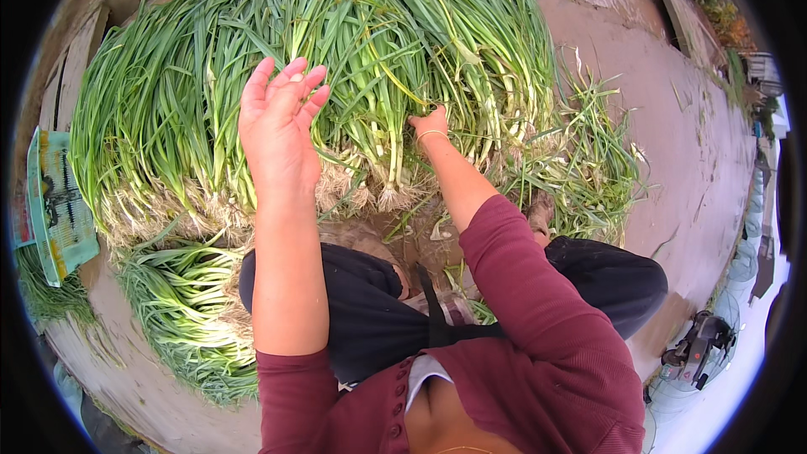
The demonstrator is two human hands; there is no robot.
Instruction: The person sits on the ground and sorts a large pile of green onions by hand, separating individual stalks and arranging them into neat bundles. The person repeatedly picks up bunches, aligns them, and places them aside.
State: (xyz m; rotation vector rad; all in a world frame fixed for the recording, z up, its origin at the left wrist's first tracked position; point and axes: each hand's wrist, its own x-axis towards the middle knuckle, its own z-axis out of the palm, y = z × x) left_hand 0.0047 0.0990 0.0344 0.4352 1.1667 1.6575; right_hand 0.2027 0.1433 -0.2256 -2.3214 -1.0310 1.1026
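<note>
My left hand (pixel 280 120) is raised over the heap of leafy green plants (pixel 183 94), its palm in view. Its fingers are apart, with the thumb across in front of them, and nothing shows in its grasp. Further right, my right hand (pixel 432 123) reaches in among the stems. Leaves hide its fingertips, so whether it grips a stem cannot be told. Just left of it lie pale stems with bushy whitish roots (pixel 392 195). The heap's leaves point away from me and its roots face me.
A smaller pile of the same plants (pixel 195 321) lies at lower left, below a green plastic crate (pixel 63 202). Loose leaves and trimmings (pixel 586 170) are scattered at right on the wet, muddy ground (pixel 700 157). My bent knees are close to the heap. A dark vehicle or machine (pixel 698 347) stands far right.
</note>
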